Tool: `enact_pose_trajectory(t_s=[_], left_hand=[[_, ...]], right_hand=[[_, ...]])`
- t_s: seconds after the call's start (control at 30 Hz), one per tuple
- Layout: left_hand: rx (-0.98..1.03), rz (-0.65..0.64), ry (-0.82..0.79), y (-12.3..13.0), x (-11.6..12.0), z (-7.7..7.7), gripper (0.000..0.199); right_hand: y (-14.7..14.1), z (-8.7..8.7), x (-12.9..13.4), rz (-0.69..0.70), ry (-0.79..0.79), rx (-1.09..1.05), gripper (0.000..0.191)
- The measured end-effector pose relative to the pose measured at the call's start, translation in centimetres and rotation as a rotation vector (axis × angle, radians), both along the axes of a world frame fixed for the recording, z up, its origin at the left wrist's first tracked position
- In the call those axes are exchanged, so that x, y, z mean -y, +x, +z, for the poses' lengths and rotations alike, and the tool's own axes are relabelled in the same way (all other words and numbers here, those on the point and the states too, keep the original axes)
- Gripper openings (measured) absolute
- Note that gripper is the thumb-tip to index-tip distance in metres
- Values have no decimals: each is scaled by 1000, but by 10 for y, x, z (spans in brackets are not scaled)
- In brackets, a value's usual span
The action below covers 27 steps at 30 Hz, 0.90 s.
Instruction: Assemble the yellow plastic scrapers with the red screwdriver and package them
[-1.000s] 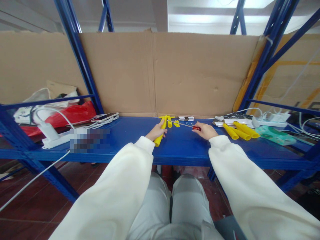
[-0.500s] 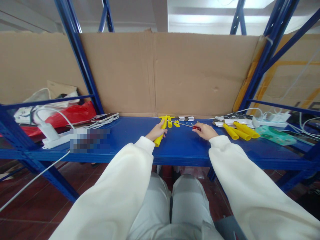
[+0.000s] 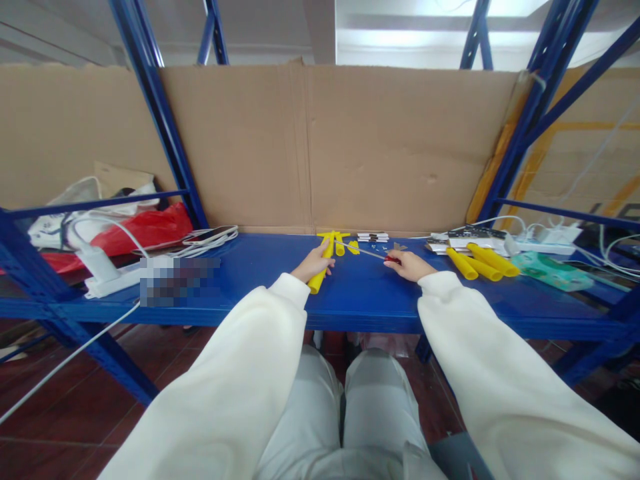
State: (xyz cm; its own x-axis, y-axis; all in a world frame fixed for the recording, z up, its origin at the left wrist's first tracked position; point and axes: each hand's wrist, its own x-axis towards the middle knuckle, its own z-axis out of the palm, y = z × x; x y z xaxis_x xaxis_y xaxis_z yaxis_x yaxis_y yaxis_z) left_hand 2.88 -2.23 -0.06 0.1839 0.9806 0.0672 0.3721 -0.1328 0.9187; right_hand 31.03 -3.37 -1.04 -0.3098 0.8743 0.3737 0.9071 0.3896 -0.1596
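Note:
My left hand [image 3: 313,262] is wrapped round a yellow tube [image 3: 317,283] that slants away from me on the blue shelf [image 3: 265,283]. A yellow crosspiece shows at its far end. My right hand [image 3: 411,264] grips the red handle of a screwdriver [image 3: 367,253]. Its long metal shaft points left, with the tip at the upper part of the yellow tube; the exact contact is too small to tell. Just right of the left hand lie another yellow tube piece [image 3: 340,249] and a small yellow part [image 3: 354,247]. Tiny bits lie behind the screwdriver shaft.
Several yellow tubes [image 3: 483,265] lie on the right beside a green plastic packet [image 3: 554,270] and a white power strip [image 3: 545,241]. Small black-and-white pieces [image 3: 373,237] sit at the back. A red bag [image 3: 150,230] and cables are on the left. A cardboard panel [image 3: 390,147] stands behind.
The screwdriver's handle and my right fingers have shifted very slightly, the handle a little lower. My left hand and the yellow tube stay in place.

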Motion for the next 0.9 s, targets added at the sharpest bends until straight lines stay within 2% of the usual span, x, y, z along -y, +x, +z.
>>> enact_pose_trajectory(t_s=[0.17,0.3,0.5,0.63,0.73,0.9], left_hand=[[105,-18,9,-1,4,7,86],[240,-21,45,-5,5,12,87],[291,62,15,-8,-6,8,83],[272,48,-13,-4,-11,2,80],[282,39,-28,-1,-11,-3,83],[342,-100,-82,1,-10,-8,89]], right_hand=[[2,-4,-7,100,-22,-125,25],[5,-7,-11,120,-28,-177,29],[10,-8,-12,13,1,-83,22],[8,-5,-8,-112,-22,43,21],[7,-3,-5,-113,-48,81,19],[10,-6,-9,-87,-41,67,16]])
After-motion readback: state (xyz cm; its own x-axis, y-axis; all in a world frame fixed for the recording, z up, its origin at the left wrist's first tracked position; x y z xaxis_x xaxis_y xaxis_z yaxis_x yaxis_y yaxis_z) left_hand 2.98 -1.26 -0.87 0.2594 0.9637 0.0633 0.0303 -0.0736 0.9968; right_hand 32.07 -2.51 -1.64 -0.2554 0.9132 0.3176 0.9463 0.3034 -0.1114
